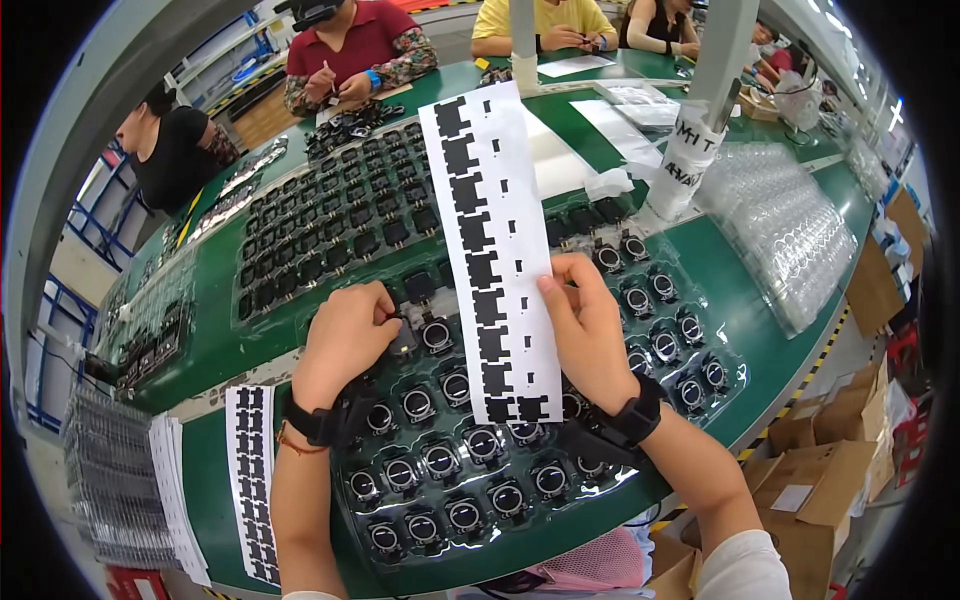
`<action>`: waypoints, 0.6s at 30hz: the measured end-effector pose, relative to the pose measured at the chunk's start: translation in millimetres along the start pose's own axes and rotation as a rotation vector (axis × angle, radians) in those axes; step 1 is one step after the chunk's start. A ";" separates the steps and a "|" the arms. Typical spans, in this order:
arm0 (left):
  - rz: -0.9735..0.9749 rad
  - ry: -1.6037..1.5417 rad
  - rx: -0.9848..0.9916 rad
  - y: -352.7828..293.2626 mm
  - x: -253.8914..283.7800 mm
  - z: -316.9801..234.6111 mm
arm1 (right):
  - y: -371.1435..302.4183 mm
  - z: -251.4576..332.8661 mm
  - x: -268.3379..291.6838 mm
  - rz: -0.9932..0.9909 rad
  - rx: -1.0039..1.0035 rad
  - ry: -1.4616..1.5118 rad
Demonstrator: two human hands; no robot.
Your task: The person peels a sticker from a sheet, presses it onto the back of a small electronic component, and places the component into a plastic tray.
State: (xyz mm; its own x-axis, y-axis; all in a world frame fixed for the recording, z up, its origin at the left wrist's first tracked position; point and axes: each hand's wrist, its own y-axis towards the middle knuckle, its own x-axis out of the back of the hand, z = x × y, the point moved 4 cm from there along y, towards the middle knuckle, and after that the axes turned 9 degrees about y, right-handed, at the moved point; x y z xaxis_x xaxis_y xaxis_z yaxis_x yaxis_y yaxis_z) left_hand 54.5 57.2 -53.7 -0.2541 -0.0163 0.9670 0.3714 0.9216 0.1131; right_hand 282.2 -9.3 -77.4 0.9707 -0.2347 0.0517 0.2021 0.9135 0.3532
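My right hand point(590, 330) pinches the edge of a long white sheet point(545, 375) between thumb and fingers. Black die-cut stickers run down its left side, with small black pieces along the right. The sheet stands over a clear plastic tray point(640, 462) of small black modules with round, ring-edged faces point(440, 460). Left of the sheet, my left hand point(348, 332) is closed with curled fingers over the tray's upper left part. Whatever those fingers may hold is hidden. Beside them sits a module point(437, 335). Black bands circle both my wrists.
Beyond lies another tray of black parts point(340, 215). A second sticker sheet point(250, 480) and stacked clear trays point(115, 480) are at left. Bubble wrap point(780, 220) lies right, past a wrapped post point(685, 165). Cardboard boxes point(815, 490) stand lower right. Several people work across the table.
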 end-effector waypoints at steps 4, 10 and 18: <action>-0.019 0.024 -0.040 -0.7 1.1 -0.3 | 0.2 -0.3 2.1 0.005 0.013 -0.041; 0.025 -0.028 -0.026 -1.7 0.8 -4.8 | 1.3 -4.3 4.4 -0.051 0.121 -0.096; 0.053 -0.038 -0.025 -2.3 -5.0 -3.1 | -1.6 10.8 4.2 -0.065 0.100 -0.071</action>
State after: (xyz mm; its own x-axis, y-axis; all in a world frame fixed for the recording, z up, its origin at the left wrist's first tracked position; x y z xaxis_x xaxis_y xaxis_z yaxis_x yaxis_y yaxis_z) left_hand 57.7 53.9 -58.1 -0.2667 0.0472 0.9626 0.4069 0.9109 0.0681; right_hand 284.5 -15.4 -67.6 0.9436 -0.3183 0.0910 0.2463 0.8587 0.4494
